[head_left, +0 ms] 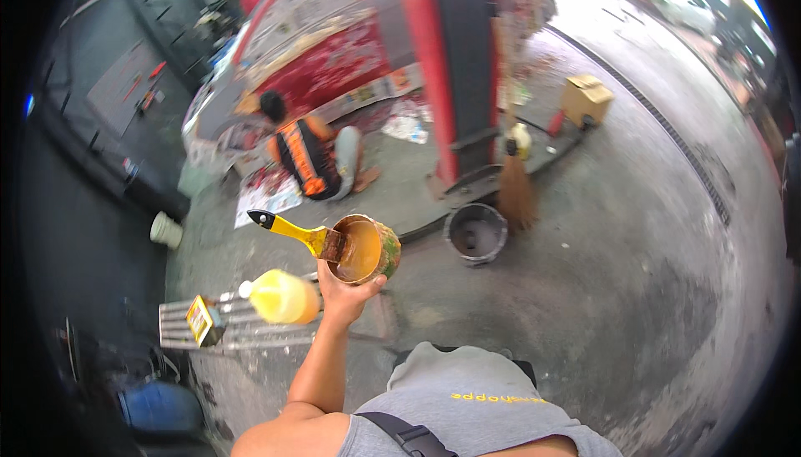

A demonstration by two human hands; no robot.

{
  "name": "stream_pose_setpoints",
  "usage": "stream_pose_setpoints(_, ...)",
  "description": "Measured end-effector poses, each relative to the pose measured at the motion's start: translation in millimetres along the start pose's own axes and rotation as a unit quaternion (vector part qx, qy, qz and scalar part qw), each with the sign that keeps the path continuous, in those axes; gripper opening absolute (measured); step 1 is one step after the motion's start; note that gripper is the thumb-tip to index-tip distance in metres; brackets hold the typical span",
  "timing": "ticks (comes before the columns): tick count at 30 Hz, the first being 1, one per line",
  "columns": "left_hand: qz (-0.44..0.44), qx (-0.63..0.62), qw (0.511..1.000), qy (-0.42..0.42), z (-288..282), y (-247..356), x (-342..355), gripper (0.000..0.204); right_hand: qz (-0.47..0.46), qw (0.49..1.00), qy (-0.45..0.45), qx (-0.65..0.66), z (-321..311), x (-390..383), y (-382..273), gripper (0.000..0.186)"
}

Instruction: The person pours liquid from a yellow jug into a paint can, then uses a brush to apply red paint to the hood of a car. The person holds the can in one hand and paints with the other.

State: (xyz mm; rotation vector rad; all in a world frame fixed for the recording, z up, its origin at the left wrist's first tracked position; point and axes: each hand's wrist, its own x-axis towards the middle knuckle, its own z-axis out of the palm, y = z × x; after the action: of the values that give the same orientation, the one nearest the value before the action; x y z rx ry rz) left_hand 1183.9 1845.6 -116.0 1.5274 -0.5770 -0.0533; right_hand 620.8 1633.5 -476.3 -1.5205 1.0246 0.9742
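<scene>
Cupped from below, the left hand (342, 297) wraps the can (365, 248) of brown liquid, its fingers curled about the base, raised at centre, near the chest

Head view: a yellow-handled brush (294, 232) lies across the rim, handle jutting left, so a tilt could likely tip it off or slop liquid; forearm extends up from lower left, elbow bent; right hand unseen

Left hand (344, 297) holding paint can (364, 249)
Brush (302, 236) rests across can rim; yellow bottle (282, 297) just left of can, black bucket (475, 233) right.
</scene>
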Motion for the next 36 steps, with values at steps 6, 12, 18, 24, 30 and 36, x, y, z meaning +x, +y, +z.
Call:
stream_pose_setpoints(6, 0.013, -0.102, 0.983, -0.151, 209.0, 9.4, 28.9, 0.096, -0.037, 0.995, 0.095, 0.009, -75.3, -22.8, 57.5, 0.043)
stream_pose_setpoints(12, 0.010, -0.113, 0.956, -0.272, 384.8, -2.0, 73.1, 0.101, 0.023, 0.920, 0.391, 0.018, -270.1, -39.2, 11.4, 0.028)
stream_pose_setpoints(18, 0.042, -0.080, 0.945, -0.315, 554.2, -42.8, 133.7, 0.101, -0.064, 0.857, 0.474, 0.193, -419.0, -15.6, 36.7, 0.024)
stream_pose_setpoints(24, 0.073, -0.101, 0.926, -0.356, 726.4, -69.8, 234.1, 0.106, 0.143, 0.856, 0.347, 0.356, -436.2, 9.6, 116.0, 0.027)
stream_pose_setpoints(30, 0.087, -0.054, 0.914, -0.392, 881.3, -95.1, 320.0, 0.112, 0.147, 0.845, 0.262, 0.443, -531.4, 51.6, 112.9, 0.020)
stream_pose_setpoints(36, 0.061, -0.099, 0.916, -0.384, 1044.9, -127.1, 385.5, 0.115, 0.120, 0.864, 0.238, 0.427, -723.3, 127.4, 110.6, 0.015)
